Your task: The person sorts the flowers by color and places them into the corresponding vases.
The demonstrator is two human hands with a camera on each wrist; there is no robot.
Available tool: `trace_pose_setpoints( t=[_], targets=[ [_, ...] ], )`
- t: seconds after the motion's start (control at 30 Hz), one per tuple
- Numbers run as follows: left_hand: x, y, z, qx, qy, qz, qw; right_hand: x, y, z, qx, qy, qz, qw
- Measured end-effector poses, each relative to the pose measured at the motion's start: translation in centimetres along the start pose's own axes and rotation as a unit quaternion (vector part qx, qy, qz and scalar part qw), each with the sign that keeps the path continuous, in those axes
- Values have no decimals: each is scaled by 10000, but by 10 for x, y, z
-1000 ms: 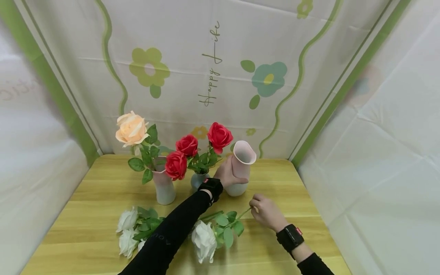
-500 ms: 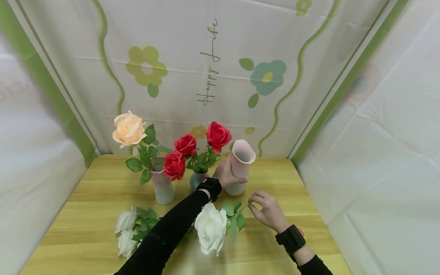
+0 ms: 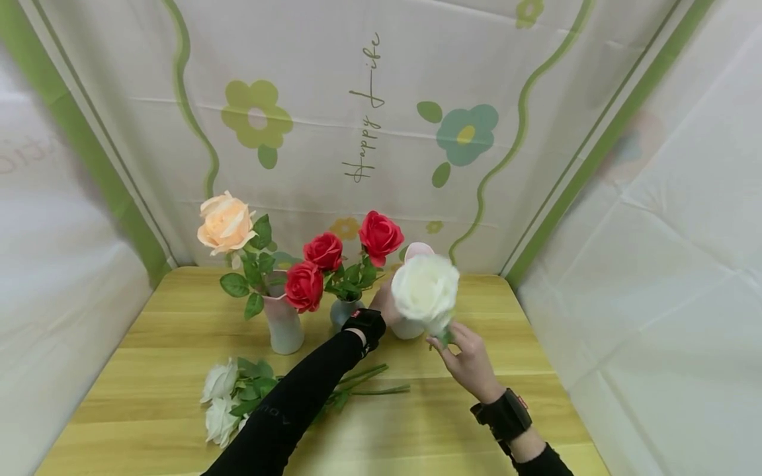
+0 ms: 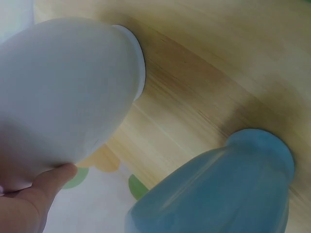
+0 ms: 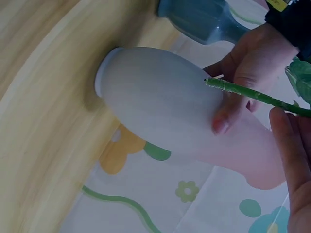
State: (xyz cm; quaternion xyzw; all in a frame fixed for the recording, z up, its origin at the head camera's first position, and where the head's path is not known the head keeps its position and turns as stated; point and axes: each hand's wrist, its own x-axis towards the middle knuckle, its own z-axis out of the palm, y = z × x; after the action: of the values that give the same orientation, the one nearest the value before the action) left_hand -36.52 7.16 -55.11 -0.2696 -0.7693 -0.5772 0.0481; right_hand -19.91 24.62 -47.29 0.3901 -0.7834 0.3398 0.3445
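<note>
My left fingers [image 4: 53, 179] are gripping the pale vase [image 5: 160, 102], and my right fingers [image 5: 287, 150] are pinching the white rose [image 3: 425, 287] near it; lifting its cut end [image 5: 210, 82] over the rim [image 3: 419, 249] is probably calling for a steady hold. Its bloom is hiding most of that rim, and the blue vase [image 5: 199, 19] is standing close beside my left fingers

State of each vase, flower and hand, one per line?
Left hand: grips right vase
Right hand: holds white rose
Right vase: upright
White rose: aloft, stem outside right vase
Left vase: upright, holds peach rose
Blue vase: upright, holds red roses
Loose white roses: lying down
</note>
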Motion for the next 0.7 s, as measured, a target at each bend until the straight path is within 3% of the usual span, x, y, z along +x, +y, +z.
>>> trace_pose_setpoints(
  t=[0.03,0.07,0.1,0.17,0.3,0.43,0.7],
  targets=[
    [-1,3,-2,91,-44,26,9999,1,0,0,71,63,13,10000],
    [-6,18,-6,-57,-127,-293,9995,2,-1,0,133,125,10,9998],
    [-13,42,-14,674,-76,-73,9977,-5,8,5,218,227,-81,9995],
    [-16,54,-16,665,-115,-212,9975,-3,7,4,312,309,-66,9990],
    [-18,61,-17,735,-175,-459,9961,2,4,-1,322,356,185,9987],
    [-18,62,-16,638,-126,-430,9970,21,-11,-15,337,331,535,9974],
    [-19,62,-15,614,-74,-397,9973,58,-29,-31,392,648,455,9961]
  ],
)
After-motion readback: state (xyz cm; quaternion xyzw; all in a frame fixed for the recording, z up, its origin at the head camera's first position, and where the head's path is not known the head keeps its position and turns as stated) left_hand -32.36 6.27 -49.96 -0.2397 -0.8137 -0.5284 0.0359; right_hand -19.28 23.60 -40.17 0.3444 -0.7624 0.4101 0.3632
